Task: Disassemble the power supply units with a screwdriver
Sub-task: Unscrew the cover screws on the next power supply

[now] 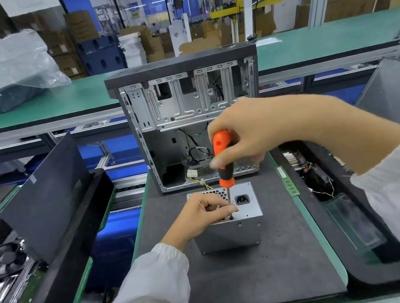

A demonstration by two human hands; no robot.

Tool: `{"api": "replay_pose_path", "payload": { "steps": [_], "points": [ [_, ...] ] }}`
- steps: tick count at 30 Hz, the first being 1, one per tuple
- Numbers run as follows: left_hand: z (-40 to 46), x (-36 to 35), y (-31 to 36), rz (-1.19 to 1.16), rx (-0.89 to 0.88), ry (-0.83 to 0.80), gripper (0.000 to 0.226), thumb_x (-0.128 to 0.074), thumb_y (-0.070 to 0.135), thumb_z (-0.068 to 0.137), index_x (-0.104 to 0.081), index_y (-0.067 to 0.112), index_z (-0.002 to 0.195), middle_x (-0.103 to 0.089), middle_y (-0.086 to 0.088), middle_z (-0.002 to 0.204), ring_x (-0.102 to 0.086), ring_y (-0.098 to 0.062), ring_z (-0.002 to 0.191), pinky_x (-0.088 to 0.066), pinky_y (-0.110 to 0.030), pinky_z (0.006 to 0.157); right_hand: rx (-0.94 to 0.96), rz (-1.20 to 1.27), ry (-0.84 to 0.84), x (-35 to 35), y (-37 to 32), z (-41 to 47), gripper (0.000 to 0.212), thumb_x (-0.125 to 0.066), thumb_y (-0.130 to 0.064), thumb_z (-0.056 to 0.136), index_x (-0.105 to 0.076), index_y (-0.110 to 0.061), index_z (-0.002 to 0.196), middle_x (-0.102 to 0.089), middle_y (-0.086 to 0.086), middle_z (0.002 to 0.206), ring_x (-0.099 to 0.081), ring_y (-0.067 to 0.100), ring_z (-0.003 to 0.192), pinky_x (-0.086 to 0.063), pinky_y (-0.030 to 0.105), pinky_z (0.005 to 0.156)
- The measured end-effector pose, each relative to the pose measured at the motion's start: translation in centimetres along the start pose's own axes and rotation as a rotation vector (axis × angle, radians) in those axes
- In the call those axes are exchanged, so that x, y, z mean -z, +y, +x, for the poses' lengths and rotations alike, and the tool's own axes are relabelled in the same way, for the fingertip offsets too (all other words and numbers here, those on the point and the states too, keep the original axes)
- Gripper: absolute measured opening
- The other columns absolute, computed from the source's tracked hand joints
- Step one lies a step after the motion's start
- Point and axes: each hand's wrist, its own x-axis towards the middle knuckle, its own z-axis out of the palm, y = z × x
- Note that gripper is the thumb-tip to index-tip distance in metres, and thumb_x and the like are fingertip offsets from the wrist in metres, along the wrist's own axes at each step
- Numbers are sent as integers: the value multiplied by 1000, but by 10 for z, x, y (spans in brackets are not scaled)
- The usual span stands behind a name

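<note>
Orange and black, the screwdriver (223,158) stands nearly upright in the right hand (250,130), whose fingers (223,159) are curled tight around the handle. Its thin shaft runs straight down to a screw on the top face of the grey power supply unit (231,214), which sits on the dark mat of the table (274,257) directly under both hands. The left hand (200,216) rests on that same top face, just left of the shaft, its fingers (224,208) bent and pinched together near the tip (what they pinch is too small to make out). Right of the shaft lies the unit's black power socket (242,199). Beyond the fingers, an open computer case (188,116) stands upright, loose cables hanging inside it.
</note>
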Motion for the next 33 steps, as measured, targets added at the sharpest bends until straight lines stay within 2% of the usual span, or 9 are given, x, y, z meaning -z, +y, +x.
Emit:
{"api": "replay_pose_path", "payload": {
  "steps": [3, 6, 9, 13, 16, 20, 23, 28, 33],
  "points": [
    [0, -1, -1, -7, -13, 5, 12, -73, 32, 86, -80, 23, 86, -64, -5, 68, -34, -21, 61, -30, -28, 56, -67, -448, 221, -16, -7, 7, 68, -28, -82, 76, -41, -15, 72, -40, 2, 57, -46, 20, 54, -30, 30, 48],
    [0, 0, -3, 7, -29, 6, 11, -74, 31, 86, -80, 22, 86, -64, -10, 69, -32, -16, 59, -29, -22, 54, -5, -564, 302, -27, -9, 10, 52, -28, -67, 90, -37, -16, 84, -30, -3, 59, -27, 14, 48, -16, 28, 44],
    [0, 1, -4, 16, -26, 3, 8, -74, 27, 86, -80, 22, 87, -57, -7, 63, -30, -10, 56, -27, -21, 54, 83, -408, 174, -22, -1, 9, 31, -36, -51, 97, -37, -20, 94, -38, -6, 62, -35, 11, 52, -24, 29, 45],
    [1, 2, -4, -21, -23, -14, 7, -74, 24, 86, -80, 28, 88, -60, -5, 63, -29, -6, 52, -28, -17, 52, 151, -136, -126, -1, 7, 3, 7, -50, -33, 97, -45, -32, 101, -53, -13, 83, -52, 11, 76, -43, 37, 71],
    [1, 2, -3, -45, -15, -40, 7, -76, 25, 84, -80, 31, 83, -71, -9, 75, -36, -5, 53, -35, -22, 57, 203, -76, -250, 9, 1, 3, 18, -58, -27, 93, -51, -39, 104, -54, -16, 96, -55, 14, 89, -46, 42, 81],
    [1, 2, -4, -25, -27, -22, 9, -76, 34, 80, -80, 26, 82, -62, -22, 71, -34, -18, 58, -30, -29, 59, 141, -185, -141, 10, -8, 7, 29, -56, -55, 86, -56, -32, 104, -55, -14, 82, -59, 14, 79, -51, 41, 74],
    [2, 2, -6, -15, -63, -26, 7, -74, 34, 82, -79, 28, 81, -61, 4, 62, -30, -8, 53, -31, -21, 55, 3, -440, 71, 0, -14, 11, 63, -34, -80, 77, -48, -19, 77, -43, -2, 68, -52, 19, 63, -38, 32, 50],
    [5, 4, -11, 11, -48, -34, 4, -76, 31, 83, -79, 32, 83, -51, 15, 53, -29, -5, 51, -29, -24, 55, 60, -565, 107, -14, -13, 16, 44, -28, -57, 97, -35, -14, 87, -32, -2, 64, -30, 12, 52, -20, 29, 44],
    [5, 4, -9, -39, -23, -69, 8, -74, 31, 85, -78, 37, 85, -73, -3, 78, -41, -8, 58, -39, -24, 60, 123, -327, -137, 2, -2, 7, 17, -42, -41, 99, -34, -26, 98, -51, -2, 76, -52, 21, 70, -45, 40, 64]
  ]
}}
